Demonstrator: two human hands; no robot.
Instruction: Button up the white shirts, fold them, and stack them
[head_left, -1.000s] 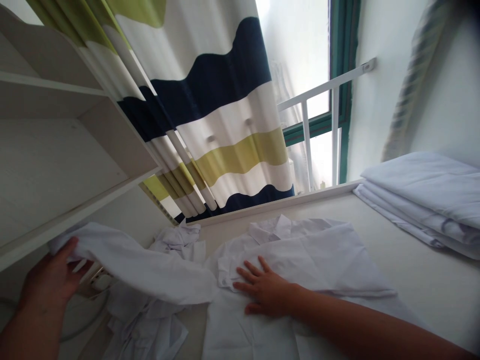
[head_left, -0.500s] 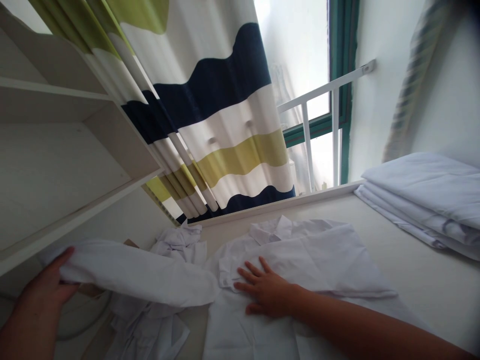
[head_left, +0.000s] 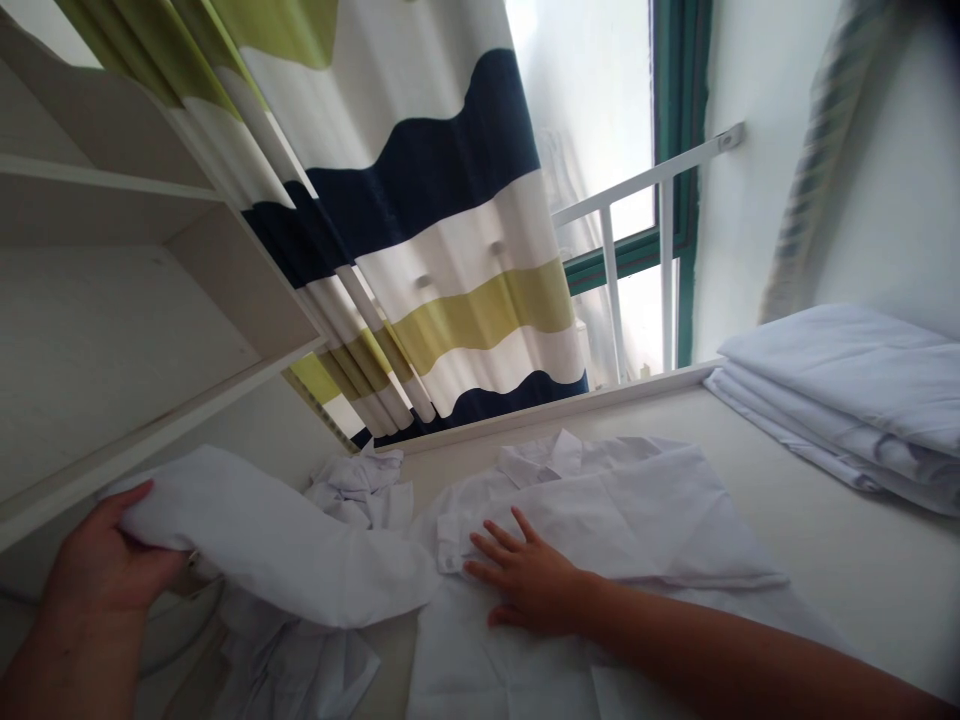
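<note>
A white collared shirt (head_left: 622, 510) lies spread on the pale tabletop, its collar toward the window and one sleeve folded across its body. The other sleeve (head_left: 292, 540) stretches out to the left, lifted off the surface. My left hand (head_left: 124, 550) pinches that sleeve near its end, between thumb and fingers. Flat on the shirt's body, close to a buttoned cuff, rests my right hand (head_left: 529, 580) with its fingers spread. Beneath and behind the raised sleeve are crumpled white clothes (head_left: 300, 650), partly hidden by it.
A stack of folded white garments (head_left: 847, 390) sits at the right of the tabletop (head_left: 810, 540). White shelving (head_left: 150, 300) juts in at the left. A striped curtain (head_left: 435, 210) and a white rail (head_left: 645, 185) stand before the window.
My left hand has shifted slightly right, and the held sleeve now bends upward near the hand and sags toward the shirt. My right hand stays pressed on the shirt.
</note>
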